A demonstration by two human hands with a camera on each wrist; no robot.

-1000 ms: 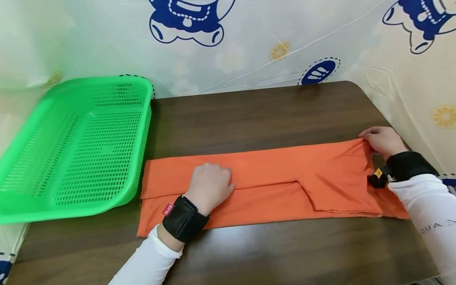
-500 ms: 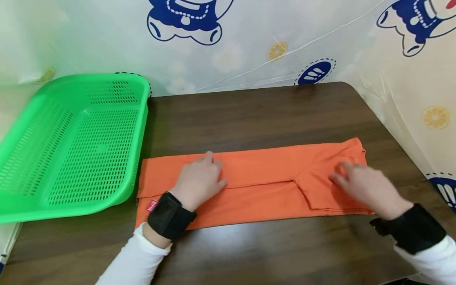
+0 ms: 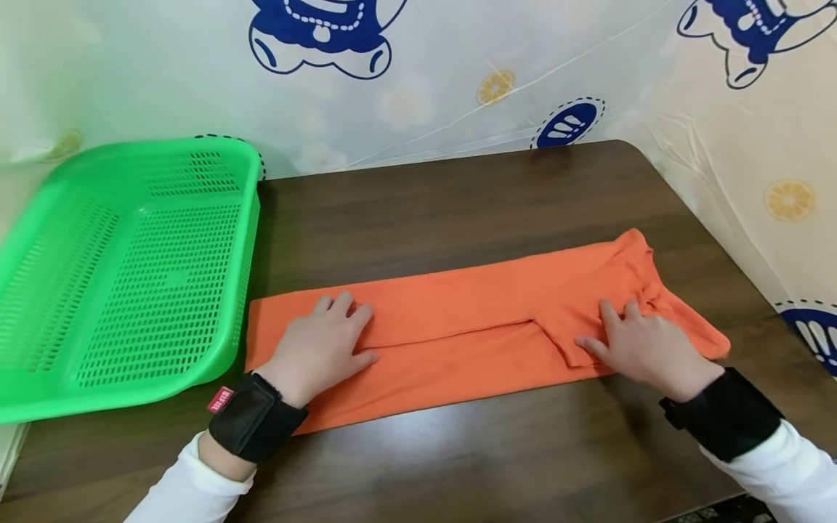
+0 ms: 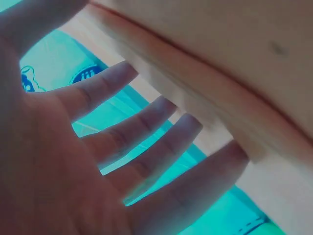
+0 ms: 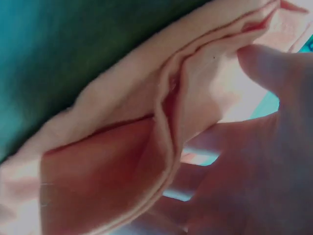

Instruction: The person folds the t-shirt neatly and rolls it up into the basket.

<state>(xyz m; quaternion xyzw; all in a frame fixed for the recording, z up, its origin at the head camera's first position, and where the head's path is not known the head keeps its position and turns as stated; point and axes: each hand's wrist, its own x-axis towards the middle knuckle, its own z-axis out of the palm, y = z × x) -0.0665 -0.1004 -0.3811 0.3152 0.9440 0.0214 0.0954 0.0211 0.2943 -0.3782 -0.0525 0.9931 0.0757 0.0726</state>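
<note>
An orange garment (image 3: 445,305) lies on the brown table, folded into a long strip with a lengthwise fold edge along its middle. Its right end is rumpled, and a sleeve-like flap (image 3: 700,330) sticks out there. My left hand (image 3: 323,345) rests on the strip's left part, fingers spread; the left wrist view shows those fingers (image 4: 142,127) apart, their tips at the pale-looking cloth. On the right end lies my right hand (image 3: 644,345), fingers loosely bent. Close up in the right wrist view, its thumb (image 5: 264,68) touches the cloth beside layered, wavy fold edges (image 5: 168,117).
A green perforated plastic basket (image 3: 157,290) stands at the table's left, close to the garment's left end. Behind and to the right hangs a pale printed sheet (image 3: 431,80). Bare brown tabletop (image 3: 418,225) shows behind the cloth. A dark object (image 3: 719,512) peeks in at the front right.
My right hand has let go of the garment's far right corner and come nearer onto its right end. A flap now juts out to the right. The left hand has slid left, its fingers uncurling.
</note>
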